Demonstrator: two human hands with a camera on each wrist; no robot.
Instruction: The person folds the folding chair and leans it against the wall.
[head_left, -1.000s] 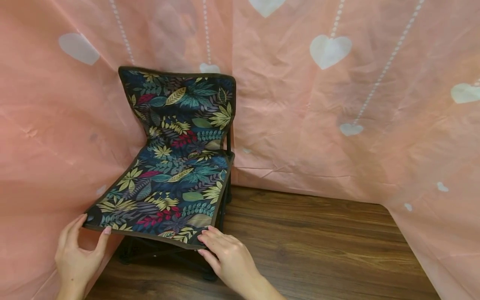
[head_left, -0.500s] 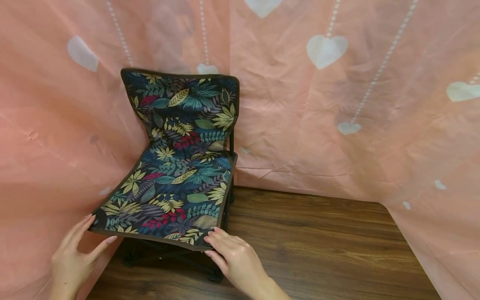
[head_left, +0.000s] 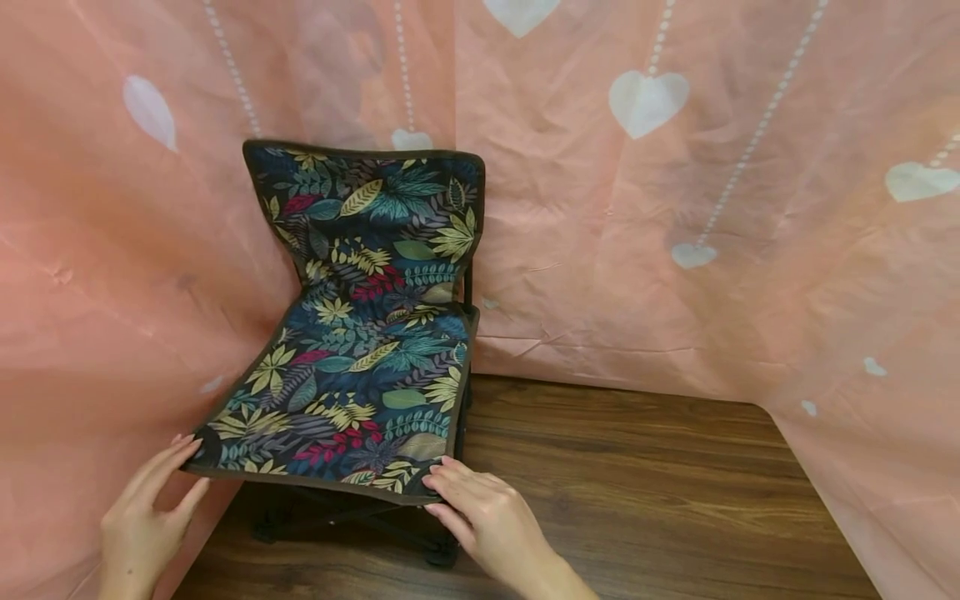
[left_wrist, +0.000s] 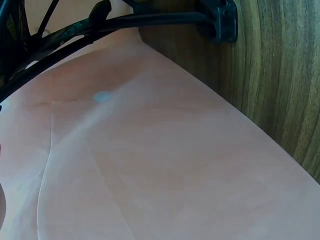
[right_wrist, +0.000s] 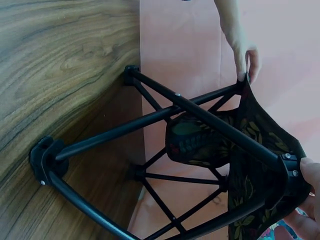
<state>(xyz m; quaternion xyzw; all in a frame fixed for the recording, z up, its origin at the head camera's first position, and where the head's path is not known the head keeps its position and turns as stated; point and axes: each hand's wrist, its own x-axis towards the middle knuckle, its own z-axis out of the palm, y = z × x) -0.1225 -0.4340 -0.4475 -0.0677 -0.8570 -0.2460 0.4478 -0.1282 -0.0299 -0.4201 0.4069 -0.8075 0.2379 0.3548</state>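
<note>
A folding chair [head_left: 360, 367] with dark, leaf-printed fabric and a brown edge stands unfolded, its backrest upright. My left hand [head_left: 144, 518] holds the seat's front left corner, fingertips on top and thumb low by the edge. From below, in the right wrist view, that left hand [right_wrist: 246, 56] is seen pinching the corner. The front right corner is gripped by my right hand [head_left: 495, 518], fingers above and thumb under. Black crossed legs [right_wrist: 170, 112] show beneath the seat. In the left wrist view a chair tube [left_wrist: 155, 20] appears, while the left fingers are mostly out of view.
Pink cloth [head_left: 585, 217] with white hearts hangs behind the chair and along its left side, close to the backrest. Dark brown wood floor [head_left: 645, 483] extends to the right. A black chair foot [head_left: 441, 548] rests on it near my right hand.
The chair has shifted slightly right against the cloth, both hands keeping to its front corners. My left thumb has dropped from the front edge to just below it.
</note>
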